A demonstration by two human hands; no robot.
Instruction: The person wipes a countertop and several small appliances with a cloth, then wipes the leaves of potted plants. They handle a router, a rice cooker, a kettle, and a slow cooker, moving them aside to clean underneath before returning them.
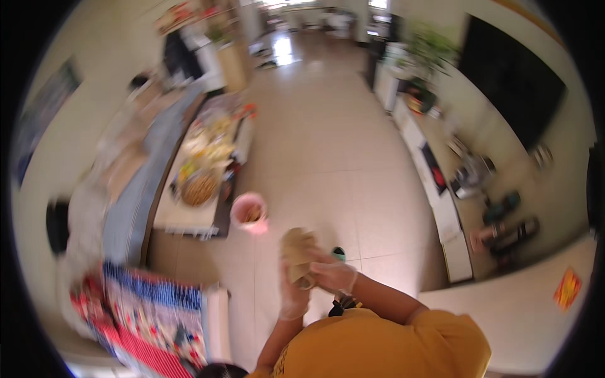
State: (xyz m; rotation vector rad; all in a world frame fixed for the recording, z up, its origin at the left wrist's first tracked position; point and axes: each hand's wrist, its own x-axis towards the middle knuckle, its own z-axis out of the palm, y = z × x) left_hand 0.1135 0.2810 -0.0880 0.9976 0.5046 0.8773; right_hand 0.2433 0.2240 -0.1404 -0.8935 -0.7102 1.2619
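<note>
In front of my body, both hands are together on a crumpled beige cloth (297, 246); blur hides its finer shape. My left hand (293, 297), in a clear thin glove, grips it from the left and below. From the right, my right hand (334, 274), gloved the same way, closes on its side. Some of the fingers are hidden behind the cloth. Left of and beyond my hands, a pink bin (249, 213) with brownish things inside stands on the floor.
At the left, a long coffee table (183, 217) carries a bowl of brown nuts or seeds (198, 189) and several packages. A sofa (135, 195) runs behind it; a patterned cloth (154, 321) covers a seat nearby. Along the right wall stands a low cabinet (457, 252) under a television (512, 82).
</note>
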